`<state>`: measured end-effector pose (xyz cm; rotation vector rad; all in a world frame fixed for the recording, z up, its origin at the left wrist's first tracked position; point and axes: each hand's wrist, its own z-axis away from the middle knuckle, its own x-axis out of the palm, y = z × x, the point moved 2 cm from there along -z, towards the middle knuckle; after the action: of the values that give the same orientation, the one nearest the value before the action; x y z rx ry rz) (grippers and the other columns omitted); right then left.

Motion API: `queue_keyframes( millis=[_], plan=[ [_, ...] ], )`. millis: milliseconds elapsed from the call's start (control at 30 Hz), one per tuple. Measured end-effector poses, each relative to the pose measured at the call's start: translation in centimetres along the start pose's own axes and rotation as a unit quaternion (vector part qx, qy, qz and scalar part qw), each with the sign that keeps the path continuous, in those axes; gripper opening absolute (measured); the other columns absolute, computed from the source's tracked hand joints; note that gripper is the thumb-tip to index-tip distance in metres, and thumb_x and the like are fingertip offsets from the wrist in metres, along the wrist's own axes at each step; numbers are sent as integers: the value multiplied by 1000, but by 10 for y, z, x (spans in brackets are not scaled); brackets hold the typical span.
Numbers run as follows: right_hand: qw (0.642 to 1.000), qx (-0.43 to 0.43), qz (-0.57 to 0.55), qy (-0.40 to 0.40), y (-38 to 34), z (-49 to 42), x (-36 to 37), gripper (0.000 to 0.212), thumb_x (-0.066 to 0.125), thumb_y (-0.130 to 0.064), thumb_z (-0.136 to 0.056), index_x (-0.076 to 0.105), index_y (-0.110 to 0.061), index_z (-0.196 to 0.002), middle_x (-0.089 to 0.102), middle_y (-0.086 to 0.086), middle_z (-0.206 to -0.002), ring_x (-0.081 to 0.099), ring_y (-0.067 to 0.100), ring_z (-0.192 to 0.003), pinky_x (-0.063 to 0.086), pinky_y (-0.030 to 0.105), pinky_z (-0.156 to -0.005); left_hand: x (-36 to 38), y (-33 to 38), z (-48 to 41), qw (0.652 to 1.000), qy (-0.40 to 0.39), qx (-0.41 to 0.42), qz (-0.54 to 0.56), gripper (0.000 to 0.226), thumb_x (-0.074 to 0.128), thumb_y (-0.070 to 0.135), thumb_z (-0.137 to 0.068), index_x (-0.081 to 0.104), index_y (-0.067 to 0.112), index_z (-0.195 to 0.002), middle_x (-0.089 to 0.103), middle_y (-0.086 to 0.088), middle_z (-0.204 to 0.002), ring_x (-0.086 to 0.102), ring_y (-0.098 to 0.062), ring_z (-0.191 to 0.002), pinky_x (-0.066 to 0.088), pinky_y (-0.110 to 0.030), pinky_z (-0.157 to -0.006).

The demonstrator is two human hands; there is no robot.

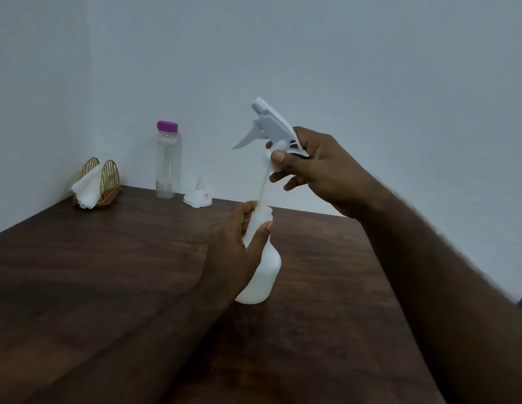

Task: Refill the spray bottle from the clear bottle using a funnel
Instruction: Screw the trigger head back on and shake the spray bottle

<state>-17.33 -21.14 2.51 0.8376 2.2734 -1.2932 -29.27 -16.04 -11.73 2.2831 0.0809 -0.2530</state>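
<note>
Left grip [239, 246] clasps the white plastic spray bottle [264, 275] standing on the dark wooden worktop [108, 287]. Right grip [315, 167] pinches the white trigger sprayer head [268, 126], held above the bottle's neck.

A: any legible text, labels, numbers?
B: none. Small square sticker [206, 196] on the funnel [195, 198], reddish mark on white, too small to read.
A: clear bottle [167, 158]?
B: faint pale print [163, 186] low on its wall, blurred, no letters resolvable.
A: spray head [271, 126]?
B: dark patch [294, 146] at its rear edge, partly covered, unreadable.
</note>
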Motion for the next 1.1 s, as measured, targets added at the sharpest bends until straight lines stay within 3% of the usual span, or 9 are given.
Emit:
queue_keyframes(
  millis=[133, 200, 367, 500, 600, 733, 867, 1000, 1100],
  plan=[
    [998, 4, 63, -7, 6, 13, 8, 20, 61, -25, -95, 65, -11, -108, 71, 10, -99, 68, 28, -93, 57, 46, -80, 0, 1, -1, 1000, 1, 6, -1, 48, 64, 34, -89, 53, 14, -132, 59, 3, -127, 49, 0, -103, 36, -3, -83],
    [997, 16, 78, 17, 13, 17, 10, 19, 60, -28, -95, 67, -12, -101, 72, 8, -96, 68, 27, -92, 55, 51, -84, -1, 2, 0, 1000, 0, 8, 5, 48, 64, 34, -89, 53, 15, -131, 54, 13, -118, 49, 4, -99, 34, 4, -79],
    [993, 51, 106, 17, 27, 23, 26, 26, 61, -31, -93, 66, -5, -94, 70, 16, -91, 66, 34, -87, 54, 56, -78, -3, 1, 1, 999, 5, 6, 34, 44, 66, 33, -88, 55, 16, -126, 55, 17, -107, 51, 16, -90, 38, 4, -79],
    [993, 53, 104, 15, 31, 24, 36, 26, 63, -28, -92, 64, -2, -89, 67, 15, -83, 65, 32, -78, 54, 49, -74, -1, -1, 1, 998, 10, -9, 60, 43, 70, 32, -85, 57, 17, -123, 62, 14, -108, 59, 8, -96, 46, -6, -84],
    [992, 60, 111, 28, 32, 24, 40, 24, 63, -27, -92, 62, -4, -85, 65, 7, -74, 60, 18, -64, 50, 37, -65, 0, -2, 0, 993, 18, -53, 104, 56, 75, 34, -79, 50, 19, -127, 64, 9, -112, 62, -3, -102, 51, -19, -88],
    [992, 69, 98, 48, 34, 27, 42, 30, 65, -32, -90, 63, -2, -89, 68, 14, -82, 67, 29, -76, 54, 45, -72, 0, 3, 3, 990, 35, -77, 116, 69, 78, 32, -77, 42, 21, -135, 62, 10, -102, 63, -1, -92, 49, -12, -79],
    [992, 83, 49, 76, 35, 33, 48, 47, 70, -41, -81, 61, 4, -92, 66, 22, -86, 66, 39, -82, 54, 57, -71, 1, 9, 9, 990, 54, -75, 104, 68, 78, 31, -77, 42, 21, -134, 55, 26, -84, 57, 19, -74, 44, -1, -65],
    [991, 94, -6, 94, 35, 37, 52, 49, 72, -43, -78, 61, 1, -97, 67, 21, -91, 67, 36, -86, 54, 58, -73, -2, 7, 7, 990, 40, -72, 116, 73, 78, 32, -77, 38, 20, -137, 62, 14, -93, 61, 8, -85, 49, -10, -74],
    [990, 105, -7, 97, 32, 36, 50, 47, 69, -52, -80, 66, -9, -97, 70, 12, -93, 69, 27, -87, 57, 53, -78, -2, 2, 6, 992, 0, -60, 112, 69, 74, 29, -82, 36, 20, -139, 61, 14, -99, 61, 1, -95, 47, -13, -80]
  ],
)
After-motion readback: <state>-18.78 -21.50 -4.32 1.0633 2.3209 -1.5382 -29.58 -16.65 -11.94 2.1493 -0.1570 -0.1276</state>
